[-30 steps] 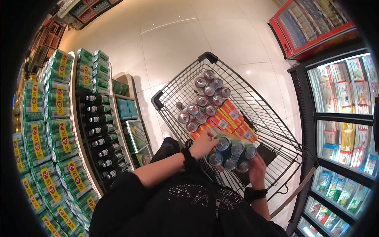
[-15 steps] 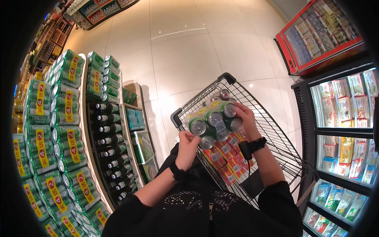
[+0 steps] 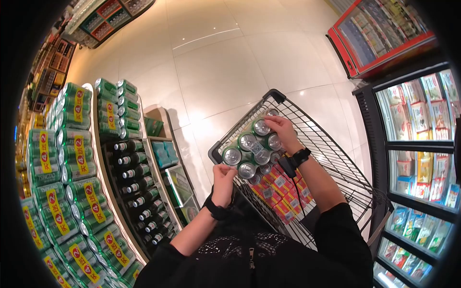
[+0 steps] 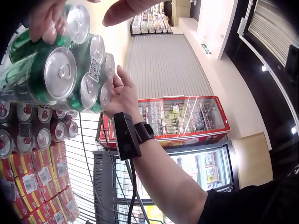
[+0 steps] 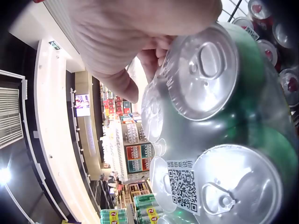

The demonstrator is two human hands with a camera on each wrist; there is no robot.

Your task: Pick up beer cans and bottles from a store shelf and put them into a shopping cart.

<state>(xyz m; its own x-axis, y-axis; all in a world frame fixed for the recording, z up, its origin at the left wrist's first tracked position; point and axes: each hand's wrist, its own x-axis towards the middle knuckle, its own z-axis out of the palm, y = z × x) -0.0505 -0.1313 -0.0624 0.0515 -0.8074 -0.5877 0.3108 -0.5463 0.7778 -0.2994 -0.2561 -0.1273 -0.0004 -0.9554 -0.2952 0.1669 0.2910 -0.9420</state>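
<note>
A plastic-wrapped pack of green cans (image 3: pixel 259 156) is over the far left part of the shopping cart (image 3: pixel 274 95), can lids facing up toward me. My left hand (image 3: pixel 223 185) grips its near left end, fingers (image 4: pixel 49 25) curled at the wrap. At the far right end my right hand (image 3: pixel 284 134) holds the pack by an edge can; in the right wrist view that hand (image 5: pixel 140 28) covers part of the lids. Silver cans with red marks (image 4: pixel 43 138) lie under the pack, mostly hidden from the head view. Red and yellow boxes (image 3: pixel 283 194) are nearer to me.
Stacked green can packs (image 3: pixel 79 158) and a shelf of dark bottles (image 3: pixel 139 180) stand on my left. Lit freezers (image 3: pixel 418 177) line the right side, with a red-framed cooler (image 3: pixel 345 57) beyond. Pale tiled floor (image 3: pixel 211 81) lies ahead.
The green can pack has moved from over the boxes to over the silver cans at the cart's far end, turning slightly. Both hands moved with it, the right one reaching farther forward.
</note>
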